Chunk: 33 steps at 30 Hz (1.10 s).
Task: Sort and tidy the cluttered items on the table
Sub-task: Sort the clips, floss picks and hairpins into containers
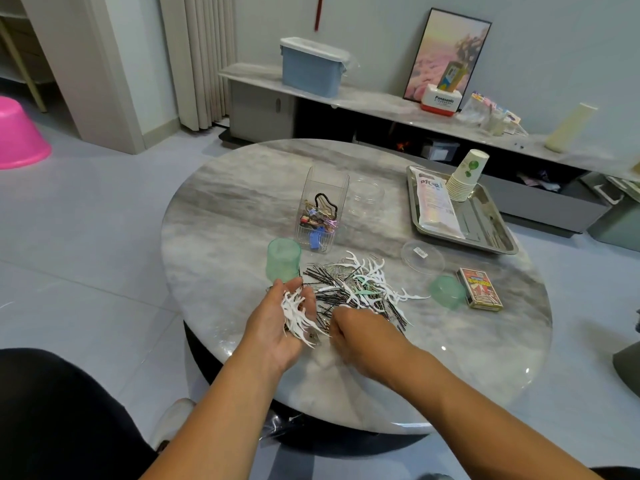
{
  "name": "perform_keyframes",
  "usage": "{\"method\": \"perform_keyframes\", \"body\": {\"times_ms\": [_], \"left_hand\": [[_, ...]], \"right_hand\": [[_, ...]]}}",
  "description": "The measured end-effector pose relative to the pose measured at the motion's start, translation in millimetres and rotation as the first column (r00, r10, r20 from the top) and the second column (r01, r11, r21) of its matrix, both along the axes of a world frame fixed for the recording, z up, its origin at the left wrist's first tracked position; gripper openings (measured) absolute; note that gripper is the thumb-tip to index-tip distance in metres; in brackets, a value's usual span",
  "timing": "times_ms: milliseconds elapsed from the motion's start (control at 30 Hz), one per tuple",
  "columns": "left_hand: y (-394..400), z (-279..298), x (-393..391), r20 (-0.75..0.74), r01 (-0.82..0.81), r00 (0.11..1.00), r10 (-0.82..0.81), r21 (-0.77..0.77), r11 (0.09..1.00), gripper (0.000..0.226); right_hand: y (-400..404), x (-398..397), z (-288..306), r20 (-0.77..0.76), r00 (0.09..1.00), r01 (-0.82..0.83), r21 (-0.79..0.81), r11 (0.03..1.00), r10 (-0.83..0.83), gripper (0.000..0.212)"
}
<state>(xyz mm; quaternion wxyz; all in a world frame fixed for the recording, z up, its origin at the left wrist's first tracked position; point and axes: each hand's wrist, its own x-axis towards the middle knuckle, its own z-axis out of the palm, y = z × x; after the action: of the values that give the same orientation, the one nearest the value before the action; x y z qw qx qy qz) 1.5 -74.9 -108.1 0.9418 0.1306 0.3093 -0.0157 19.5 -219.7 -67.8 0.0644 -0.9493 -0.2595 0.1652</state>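
Nearest the camera, two bare forearms reach over the near edge of the round marble desk point(242, 209). The left hand point(282, 329) lies palm up, fingers loosely cupped around a bundle of white floss picks point(300, 318). The right hand point(349, 329) is palm down at the near edge of the mixed pile point(360, 289), its fingers curled under and out of sight, so I cannot tell whether they pinch anything.

The pile sits mid-desk: more white picks tangled with black bobby pins point(323, 277) and a few paper clips. Just left of it stands a green cup point(283, 259); a second green cup point(446, 291) lies right of the pile, beside a card box point(479, 289). Behind the pile a clear ribbed organiser point(320, 213) holds binder clips, with a clear round lid point(422, 256) and a clear jar point(366, 195) nearby. A steel tray point(498, 237) at far right carries a stack of paper cups point(465, 176) and a packet.

Judged from here, sorting is partway. The picks in the open palm are loosely stacked and could slide off if the palm tips. Pins tangled among the picks could ride along into the wrong container. A sweep of the right forearm could push pins off the near edge.
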Motion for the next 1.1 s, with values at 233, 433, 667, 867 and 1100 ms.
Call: {"method": "perform_keyframes", "body": {"times_ms": [233,433,667,867,1100], "left_hand": [[-6.3,2.8,0.9,-0.005,0.036,0.999,-0.036,-0.004,0.999,0.027],[-13.8,-3.5,9.8,0.063,0.005,0.998,0.003,-0.126,0.992,0.030],[-16.8,-3.7,11.2,0.059,-0.084,0.994,0.090,-0.099,0.992,0.041],[-20.9,8.7,7.4,0.087,-0.077,0.992,0.090,-0.142,0.987,0.039],[-26.6,12.7,5.2,0.101,-0.097,0.990,0.102,-0.053,0.994,0.031]], "right_hand": [[-20.5,22.4,46.1,-0.450,0.807,0.587,0.681,0.438,-0.383,0.024],[0.4,-0.3,35.6,-0.770,0.592,0.806,0.571,0.155,-0.240,0.004],[6.7,-13.8,33.8,-0.767,0.550,0.835,0.501,0.227,-0.331,0.010],[7.2,-15.7,33.8,-0.779,0.562,0.827,0.515,0.226,-0.280,0.007],[5.4,-15.6,22.5,-0.750,0.595,0.802,0.534,0.267,-0.289,0.011]]}}
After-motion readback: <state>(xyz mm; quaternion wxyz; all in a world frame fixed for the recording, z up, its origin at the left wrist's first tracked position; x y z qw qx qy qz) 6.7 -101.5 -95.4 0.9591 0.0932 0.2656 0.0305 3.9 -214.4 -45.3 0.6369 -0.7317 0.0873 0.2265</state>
